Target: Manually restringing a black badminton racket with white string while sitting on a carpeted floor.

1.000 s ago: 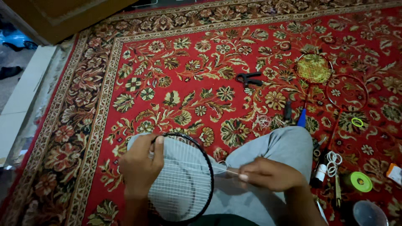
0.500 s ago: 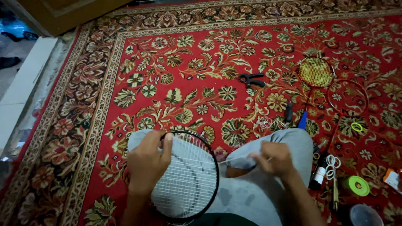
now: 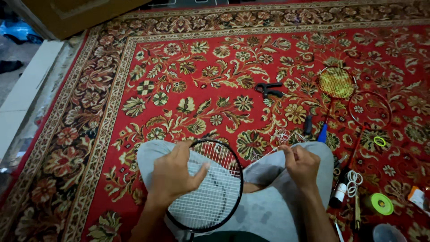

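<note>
A black badminton racket (image 3: 224,197) with white strings lies across my lap, its head on my grey-trousered knees. My left hand (image 3: 174,175) grips the upper left of the frame, fingers spread over the strings. My right hand (image 3: 301,165) is to the right of the racket head with fingers pinched on a thin white string end (image 3: 283,148). A loose coil of white string (image 3: 282,135) lies on the carpet just beyond my right hand.
On the red patterned carpet (image 3: 188,71): black pliers (image 3: 268,89), a yellow-strung racket (image 3: 337,83), an unstrung red frame (image 3: 371,110), a green tape roll (image 3: 380,204), a small green ring (image 3: 379,141), scissors (image 3: 354,179), a blue-tipped tool (image 3: 322,133). Wooden furniture (image 3: 71,15) at top left.
My right hand has lifted up and away from the racket's edge, drawing string. My left hand has shifted further onto the strings and the racket has tilted slightly.
</note>
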